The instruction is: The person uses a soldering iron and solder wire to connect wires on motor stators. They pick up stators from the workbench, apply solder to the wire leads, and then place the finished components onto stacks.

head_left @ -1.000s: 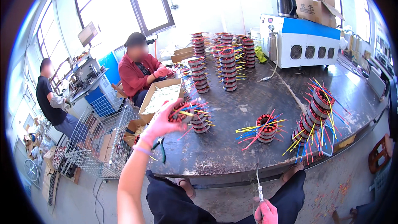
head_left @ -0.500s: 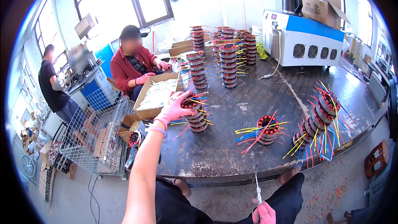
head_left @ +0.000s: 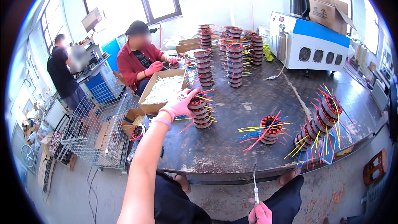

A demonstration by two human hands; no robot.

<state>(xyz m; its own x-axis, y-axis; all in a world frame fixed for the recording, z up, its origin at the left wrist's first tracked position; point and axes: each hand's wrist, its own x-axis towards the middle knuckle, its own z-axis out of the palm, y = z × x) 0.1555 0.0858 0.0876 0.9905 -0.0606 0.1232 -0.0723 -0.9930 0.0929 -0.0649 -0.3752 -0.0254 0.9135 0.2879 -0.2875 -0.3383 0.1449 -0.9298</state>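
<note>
My left hand [head_left: 181, 103], in a pink glove, reaches to a short stack of motor stators [head_left: 202, 114] with coloured wires. Its fingers are closed round the top of that stack, which stands upright on the table. At the lower edge, my right hand [head_left: 261, 214], also gloved in pink, pinches a slim white-and-metal tool [head_left: 256, 191] whose thin tip points toward the table edge; its exact kind is unclear. One single stator [head_left: 270, 132] with red, yellow and blue wires sits right of the left hand's stack. Farther right, a leaning row of stators [head_left: 319, 120] trails its wires.
Taller stator stacks [head_left: 235, 66] stand farther back on the dark table [head_left: 224, 151]. A cardboard box [head_left: 146, 107] of white pieces lies left of my hand. A co-worker [head_left: 139, 60] sits behind it. A wire cage [head_left: 97, 137] stands at left, a blue-and-white machine [head_left: 309, 43] back right.
The view has shifted slightly. My left hand stays at the same stack, and my right hand still holds the slim tool. The seated co-worker's near hand has risen off the box edge.
</note>
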